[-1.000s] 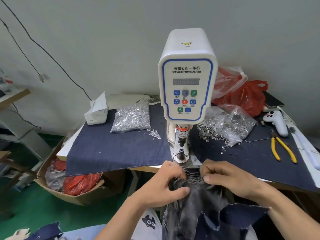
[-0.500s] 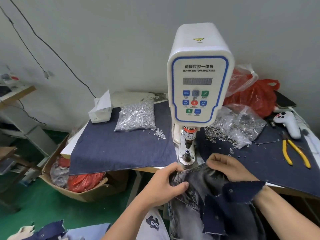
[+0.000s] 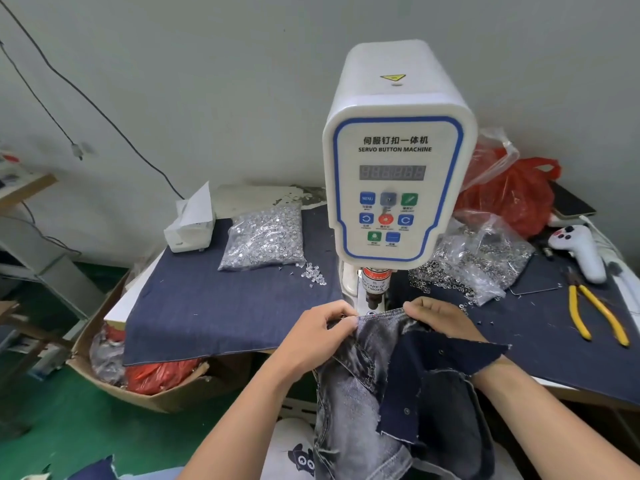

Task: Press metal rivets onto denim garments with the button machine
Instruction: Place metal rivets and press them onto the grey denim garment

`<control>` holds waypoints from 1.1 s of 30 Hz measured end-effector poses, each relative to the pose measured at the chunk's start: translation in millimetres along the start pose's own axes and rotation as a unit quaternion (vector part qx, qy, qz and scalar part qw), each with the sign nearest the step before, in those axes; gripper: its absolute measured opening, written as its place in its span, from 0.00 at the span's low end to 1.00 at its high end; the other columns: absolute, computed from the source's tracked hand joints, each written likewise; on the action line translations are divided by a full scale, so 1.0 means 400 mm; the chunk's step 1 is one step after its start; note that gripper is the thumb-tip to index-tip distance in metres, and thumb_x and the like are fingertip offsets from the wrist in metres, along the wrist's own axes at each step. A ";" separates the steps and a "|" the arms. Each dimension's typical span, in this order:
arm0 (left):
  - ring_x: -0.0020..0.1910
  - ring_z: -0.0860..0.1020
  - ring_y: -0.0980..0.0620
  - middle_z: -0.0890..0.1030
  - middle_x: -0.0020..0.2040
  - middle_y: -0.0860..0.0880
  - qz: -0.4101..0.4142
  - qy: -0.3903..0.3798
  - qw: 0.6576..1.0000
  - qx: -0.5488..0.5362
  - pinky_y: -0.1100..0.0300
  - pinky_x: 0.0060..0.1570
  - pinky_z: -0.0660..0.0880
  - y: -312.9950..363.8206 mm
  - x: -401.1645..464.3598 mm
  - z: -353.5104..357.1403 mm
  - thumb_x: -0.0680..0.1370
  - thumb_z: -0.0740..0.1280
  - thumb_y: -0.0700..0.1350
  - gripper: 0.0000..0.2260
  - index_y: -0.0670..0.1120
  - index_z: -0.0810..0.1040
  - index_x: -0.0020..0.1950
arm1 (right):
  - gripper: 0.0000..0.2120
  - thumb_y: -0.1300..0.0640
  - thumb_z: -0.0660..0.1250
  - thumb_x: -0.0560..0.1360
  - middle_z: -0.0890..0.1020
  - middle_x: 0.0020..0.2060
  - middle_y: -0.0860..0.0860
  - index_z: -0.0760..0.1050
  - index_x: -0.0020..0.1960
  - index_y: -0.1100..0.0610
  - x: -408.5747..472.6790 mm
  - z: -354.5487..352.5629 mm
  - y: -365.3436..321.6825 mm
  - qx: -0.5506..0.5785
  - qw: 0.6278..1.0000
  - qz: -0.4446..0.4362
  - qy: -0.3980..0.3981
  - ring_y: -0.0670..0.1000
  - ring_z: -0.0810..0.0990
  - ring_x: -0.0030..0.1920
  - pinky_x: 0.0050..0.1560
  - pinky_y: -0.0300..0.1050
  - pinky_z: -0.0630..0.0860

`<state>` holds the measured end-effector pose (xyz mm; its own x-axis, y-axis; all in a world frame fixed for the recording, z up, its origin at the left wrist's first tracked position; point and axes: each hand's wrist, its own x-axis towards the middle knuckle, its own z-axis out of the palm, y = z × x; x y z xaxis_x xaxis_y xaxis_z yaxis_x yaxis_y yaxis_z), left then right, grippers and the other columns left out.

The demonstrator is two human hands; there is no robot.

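Observation:
The white servo button machine (image 3: 398, 174) stands at the table's front edge, its press head (image 3: 373, 292) pointing down. A washed grey denim garment (image 3: 367, 386) hangs from the table edge, its upper hem stretched flat just under the press head. My left hand (image 3: 311, 337) pinches the hem on the left side. My right hand (image 3: 440, 322) pinches it on the right. A dark blue denim piece (image 3: 436, 368) with small rivets lies over my right wrist. A bag of silver rivets (image 3: 265, 237) lies left of the machine; a bag of ring parts (image 3: 485, 261) lies to its right.
Dark denim cloth (image 3: 214, 306) covers the table. Yellow pliers (image 3: 595, 313) and a white handheld controller (image 3: 581, 251) lie at the right. A red plastic bag (image 3: 516, 195) sits behind. A cardboard box (image 3: 114, 375) with bags stands on the green floor at left.
Both hands have lifted the garment's hem up and forward, from below the table edge to right under the press head, and pulled it taut between them.

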<state>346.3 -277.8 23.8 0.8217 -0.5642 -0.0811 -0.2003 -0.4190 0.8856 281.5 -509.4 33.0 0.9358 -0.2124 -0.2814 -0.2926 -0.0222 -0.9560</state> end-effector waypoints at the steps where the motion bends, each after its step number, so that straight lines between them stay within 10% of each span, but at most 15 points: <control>1: 0.40 0.77 0.66 0.82 0.40 0.62 0.000 0.006 1.000 -0.001 0.72 0.43 0.69 -0.004 0.005 0.001 0.81 0.66 0.50 0.10 0.60 0.80 0.42 | 0.13 0.60 0.68 0.81 0.76 0.27 0.47 0.74 0.37 0.58 0.001 0.000 -0.002 0.001 1.000 0.004 0.000 0.41 0.73 0.27 0.32 0.31 0.70; 33: 0.46 0.80 0.59 0.83 0.45 0.58 0.014 0.022 0.995 -0.093 0.58 0.52 0.74 -0.060 0.018 0.024 0.81 0.62 0.52 0.09 0.55 0.81 0.46 | 0.14 0.62 0.67 0.81 0.76 0.25 0.45 0.74 0.36 0.59 0.005 0.002 0.007 -0.004 1.000 0.004 0.003 0.40 0.73 0.25 0.30 0.31 0.70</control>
<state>351.9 -278.7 -2.6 0.8408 -0.5400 -0.0396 -0.1234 -0.2624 0.9570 282.5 -509.2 29.8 0.9325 -0.2177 -0.2881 -0.3012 -0.0288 -0.9531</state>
